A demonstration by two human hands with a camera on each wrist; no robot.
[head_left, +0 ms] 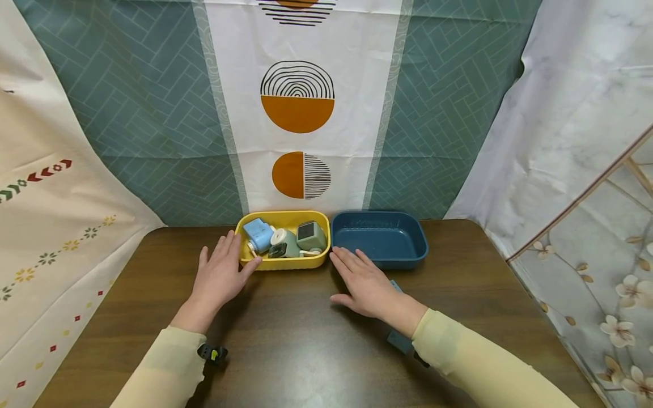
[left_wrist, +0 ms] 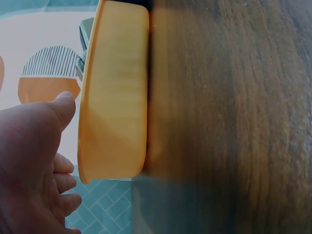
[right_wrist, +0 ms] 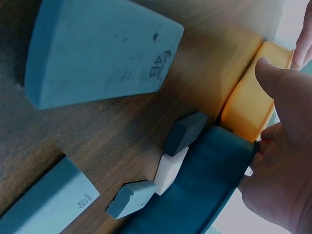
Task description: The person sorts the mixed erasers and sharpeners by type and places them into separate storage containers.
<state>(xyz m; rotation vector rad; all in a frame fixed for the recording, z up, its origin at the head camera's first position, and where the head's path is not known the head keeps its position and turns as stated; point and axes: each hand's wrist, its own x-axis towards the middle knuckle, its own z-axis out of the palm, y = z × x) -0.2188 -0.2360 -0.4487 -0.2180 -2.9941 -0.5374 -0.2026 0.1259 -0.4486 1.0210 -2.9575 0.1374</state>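
My left hand, fingers straight, is at the left end of a yellow tray, its thumb by the front corner. In the tray lie a light blue gadget-shaped piece, a grey-green piece with a white round top and a grey-green piece with a dark square face. My right hand extends its fingers towards the yellow tray's right front corner, overlapping the front of a dark blue tray. Below it lie blue-grey erasers marked 4B, mostly hidden in the head view.
By the blue tray's wall, the right wrist view shows a dark block, a white block and a small blue-grey block. Both trays stand side by side at the back of the wooden table, against a patterned cloth.
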